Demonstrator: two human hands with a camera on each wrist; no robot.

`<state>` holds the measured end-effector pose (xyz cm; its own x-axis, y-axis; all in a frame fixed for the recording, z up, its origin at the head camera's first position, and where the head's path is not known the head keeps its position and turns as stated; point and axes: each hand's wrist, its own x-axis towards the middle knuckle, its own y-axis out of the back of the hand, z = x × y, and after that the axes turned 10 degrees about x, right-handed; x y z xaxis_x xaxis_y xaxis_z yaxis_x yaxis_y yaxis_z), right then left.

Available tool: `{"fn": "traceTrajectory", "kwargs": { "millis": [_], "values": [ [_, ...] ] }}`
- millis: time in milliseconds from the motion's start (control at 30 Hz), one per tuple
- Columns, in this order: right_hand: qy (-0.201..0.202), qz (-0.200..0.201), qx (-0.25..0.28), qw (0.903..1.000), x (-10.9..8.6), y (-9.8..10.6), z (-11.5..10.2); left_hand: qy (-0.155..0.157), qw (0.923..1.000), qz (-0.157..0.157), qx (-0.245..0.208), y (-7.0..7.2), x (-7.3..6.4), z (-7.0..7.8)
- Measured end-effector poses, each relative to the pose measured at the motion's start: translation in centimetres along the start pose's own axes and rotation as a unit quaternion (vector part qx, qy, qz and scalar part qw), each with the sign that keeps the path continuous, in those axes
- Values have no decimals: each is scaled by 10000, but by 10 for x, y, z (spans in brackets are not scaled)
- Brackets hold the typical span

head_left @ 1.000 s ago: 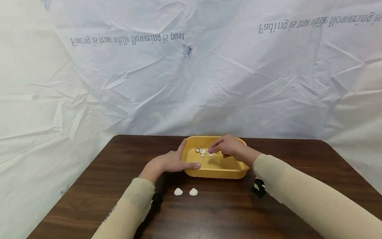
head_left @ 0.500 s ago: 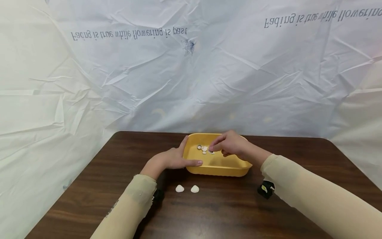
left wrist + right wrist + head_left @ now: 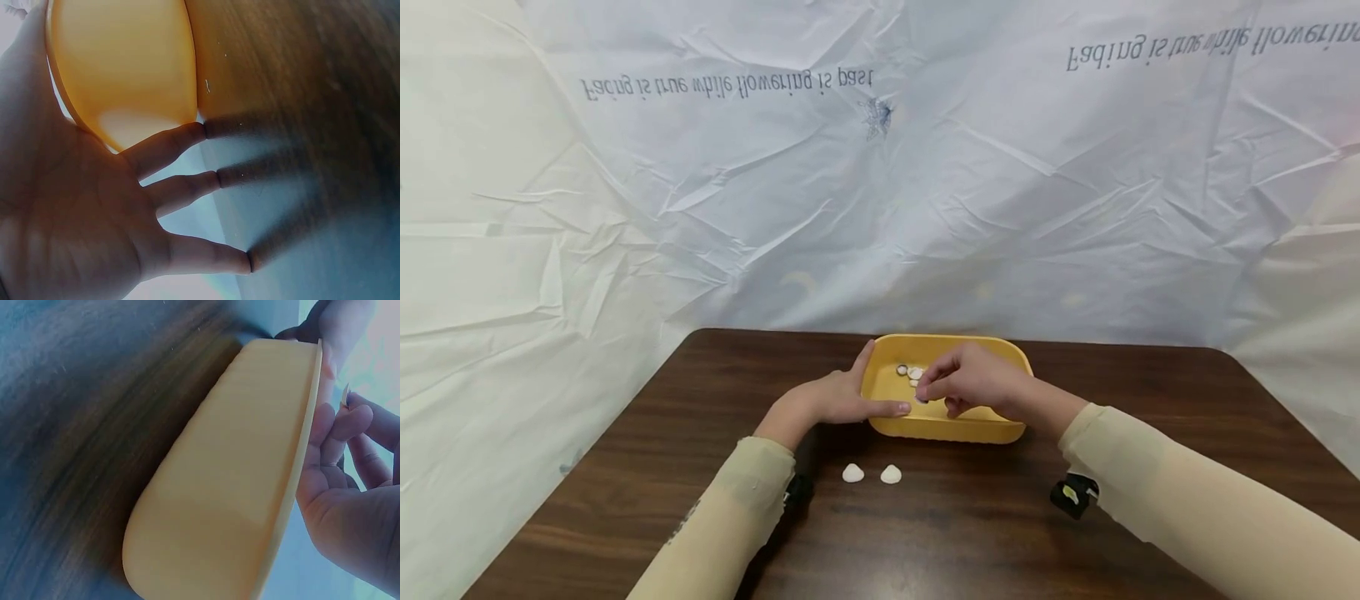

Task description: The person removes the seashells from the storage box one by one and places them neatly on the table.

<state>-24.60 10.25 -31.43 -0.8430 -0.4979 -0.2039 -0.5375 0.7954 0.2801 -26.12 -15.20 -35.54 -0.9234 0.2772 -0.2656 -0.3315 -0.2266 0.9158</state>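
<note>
In the head view my left hand spans the left end of a yellow plastic tray, thumb over the near rim. In the left wrist view its other fingers are straight and spread, tips down on the table. Just above the tray's inside, my right hand pinches a small seashell between thumb and index finger; only its thin pale edge shows in the right wrist view. A dark-rimmed seashell and a white seashell lie in the tray, others partly hidden by the right hand.
Two white seashells lie side by side on the dark wooden table, in front of the tray. A wrinkled white sheet with printed lettering hangs behind the table's far edge.
The right hand has come nearer and slightly left over the tray, with the pinched seashell in its fingertips. The left hand has stayed at the tray's end. The head view has shifted slightly.
</note>
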Motion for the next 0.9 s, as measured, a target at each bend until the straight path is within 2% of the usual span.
{"fn": "traceTrajectory", "kwargs": {
  "millis": [333,500,700,800,900],
  "values": [
    [189,-147,76,9997,-13,-6,5,23,10000,45,-27,-1,2,1],
    [321,-634,-126,9974,-19,-19,9,4,10000,82,-16,-2,1,0],
    [528,-1251,-508,9894,-23,-35,15,-79,9999,83,-94,-1,1,-1],
    [605,-1404,-642,9862,-25,-40,18,-108,9998,53,-167,-1,1,0],
    [607,-1451,-547,9860,-26,-42,22,-147,9996,44,-216,-1,0,1]
  ]
}}
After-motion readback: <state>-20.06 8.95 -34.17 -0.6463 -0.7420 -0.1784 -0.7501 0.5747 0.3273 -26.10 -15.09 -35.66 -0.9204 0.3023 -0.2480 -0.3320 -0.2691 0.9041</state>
